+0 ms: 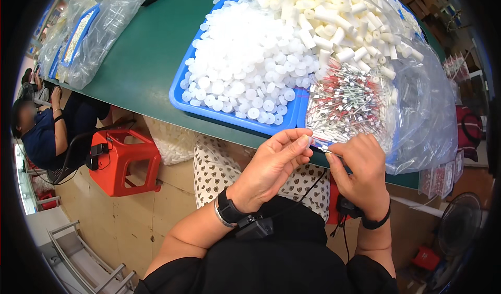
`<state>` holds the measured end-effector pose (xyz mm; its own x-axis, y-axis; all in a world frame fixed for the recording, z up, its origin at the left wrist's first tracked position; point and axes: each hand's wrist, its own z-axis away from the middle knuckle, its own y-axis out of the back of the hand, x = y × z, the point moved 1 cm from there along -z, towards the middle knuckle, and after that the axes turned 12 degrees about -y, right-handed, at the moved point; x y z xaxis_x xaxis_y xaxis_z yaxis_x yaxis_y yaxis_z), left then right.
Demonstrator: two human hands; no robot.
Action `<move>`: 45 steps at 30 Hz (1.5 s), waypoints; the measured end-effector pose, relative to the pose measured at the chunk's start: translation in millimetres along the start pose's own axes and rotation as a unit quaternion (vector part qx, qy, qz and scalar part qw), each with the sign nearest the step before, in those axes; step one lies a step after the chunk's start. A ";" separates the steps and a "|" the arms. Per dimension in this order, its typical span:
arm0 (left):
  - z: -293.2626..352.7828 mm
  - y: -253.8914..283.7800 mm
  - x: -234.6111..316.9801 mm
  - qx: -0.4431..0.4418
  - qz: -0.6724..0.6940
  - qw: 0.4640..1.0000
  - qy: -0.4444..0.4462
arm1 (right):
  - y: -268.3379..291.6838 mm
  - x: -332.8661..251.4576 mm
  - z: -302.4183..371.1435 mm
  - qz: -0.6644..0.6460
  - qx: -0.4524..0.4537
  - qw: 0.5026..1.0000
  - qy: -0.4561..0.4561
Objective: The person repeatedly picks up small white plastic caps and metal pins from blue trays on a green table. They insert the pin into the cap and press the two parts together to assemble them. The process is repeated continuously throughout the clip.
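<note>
My left hand (274, 163) is closed in a pinch at the table's front edge. Between its thumb and forefinger a bit of a small translucent white disc (311, 140) shows, mostly hidden by the fingertips. Just to its right, my right hand (361, 163) pinches a thin metal pin with a white end (324, 148), pointing toward the left fingertips. Behind both hands, a heap of thin pins with white ends (349, 98), some red, fills a compartment of a blue tray (235, 120). Loose white plastic discs (245, 59) are piled high in the tray's left side.
Cream-coloured short tubes (334, 25) spill from a clear plastic bag (422, 121) at the back right. The green table (141, 54) carries another bagged blue tray (81, 33) at far left. A red stool (125, 161) and a seated person (44, 129) are at the left.
</note>
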<state>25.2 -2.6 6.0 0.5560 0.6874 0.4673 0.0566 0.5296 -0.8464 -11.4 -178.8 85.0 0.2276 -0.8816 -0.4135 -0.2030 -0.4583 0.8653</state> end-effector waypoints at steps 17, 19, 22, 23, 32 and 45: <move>0.9 12.0 -29.4 -0.022 0.064 0.997 0.032 | -41.4 2.3 18.4 -0.017 0.076 0.997 -0.005; 0.6 11.2 -28.5 -0.033 0.053 0.997 0.035 | -40.7 9.3 17.7 -0.064 0.063 0.996 -0.014; 0.0 6.8 -22.3 -0.021 0.027 0.999 0.036 | -43.9 13.2 20.6 -0.112 0.055 0.991 -0.037; 0.3 3.5 -18.7 -0.012 0.017 0.999 0.037 | -45.8 13.8 22.1 -0.124 0.055 0.990 -0.047; 3.6 5.6 -8.7 -0.005 -0.058 0.997 -0.044 | -6.0 41.5 20.1 0.074 0.054 0.994 -0.055; 5.6 -2.3 -5.9 -0.001 -0.059 0.998 -0.030 | -14.0 55.9 -8.9 0.245 -0.062 0.965 0.064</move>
<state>17.1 -5.1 6.7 0.4946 0.6495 0.5775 0.1193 0.6074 -0.7854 12.7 -220.7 52.3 0.2514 -0.9641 0.0857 -0.2026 0.0342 0.9787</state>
